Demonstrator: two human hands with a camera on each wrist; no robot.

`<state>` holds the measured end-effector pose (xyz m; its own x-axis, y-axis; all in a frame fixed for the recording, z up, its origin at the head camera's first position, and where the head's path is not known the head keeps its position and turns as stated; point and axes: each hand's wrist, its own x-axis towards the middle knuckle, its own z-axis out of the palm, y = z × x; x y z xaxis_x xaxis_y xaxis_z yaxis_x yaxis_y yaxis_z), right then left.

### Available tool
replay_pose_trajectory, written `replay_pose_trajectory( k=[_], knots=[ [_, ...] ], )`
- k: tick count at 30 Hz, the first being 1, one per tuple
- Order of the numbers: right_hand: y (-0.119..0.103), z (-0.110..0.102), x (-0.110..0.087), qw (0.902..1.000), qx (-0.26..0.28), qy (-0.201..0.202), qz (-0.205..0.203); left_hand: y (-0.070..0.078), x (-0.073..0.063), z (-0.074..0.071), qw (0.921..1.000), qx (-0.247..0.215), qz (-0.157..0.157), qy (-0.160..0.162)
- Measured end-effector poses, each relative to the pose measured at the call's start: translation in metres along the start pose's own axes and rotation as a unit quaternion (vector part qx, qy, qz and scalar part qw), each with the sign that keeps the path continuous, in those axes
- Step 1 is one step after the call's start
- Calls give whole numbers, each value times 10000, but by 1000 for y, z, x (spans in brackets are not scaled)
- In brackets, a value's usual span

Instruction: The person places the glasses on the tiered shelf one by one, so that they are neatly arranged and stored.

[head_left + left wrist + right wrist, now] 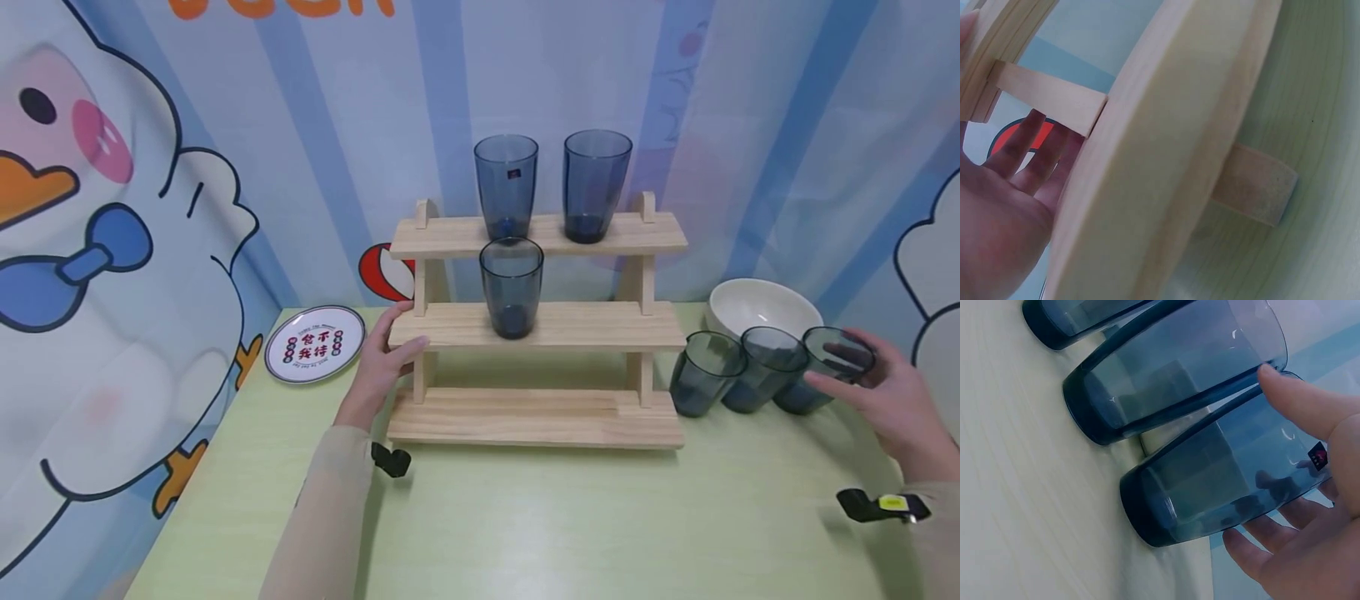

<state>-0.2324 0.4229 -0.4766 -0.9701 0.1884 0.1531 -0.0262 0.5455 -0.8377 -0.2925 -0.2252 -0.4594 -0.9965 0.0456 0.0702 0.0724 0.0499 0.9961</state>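
Note:
A three-tier wooden rack (585,425) stands mid-table. My left hand (382,358) grips the left end of its middle shelf, thumb at the front and fingers behind; the left wrist view shows those fingers (1025,150) behind a wooden upright. Two blue-tinted drinking glasses (507,187) stand on the top shelf and one glass (512,292) on the middle shelf. Three more stand in a row on the table at the rack's right. My right hand (888,396) holds the rightmost glass (1204,481) near its rim, thumb on one side, fingers on the other.
A white bowl (761,304) sits behind the row of glasses. Left of the rack, a round plate (315,343) with red characters rests on the pale green table (570,525). A striped cartoon curtain (337,150) hangs close behind.

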Motion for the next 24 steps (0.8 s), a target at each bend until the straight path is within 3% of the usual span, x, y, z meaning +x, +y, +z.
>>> replay_pose_trajectory(
  k=[13,24],
  knots=[
    [1,1,-5,9978,522,402,76,0,-1,0,9999,85,-47,58],
    [-2,1,-17,9958,450,764,231,-2,1,0,10000,53,-11,49]
  ],
)
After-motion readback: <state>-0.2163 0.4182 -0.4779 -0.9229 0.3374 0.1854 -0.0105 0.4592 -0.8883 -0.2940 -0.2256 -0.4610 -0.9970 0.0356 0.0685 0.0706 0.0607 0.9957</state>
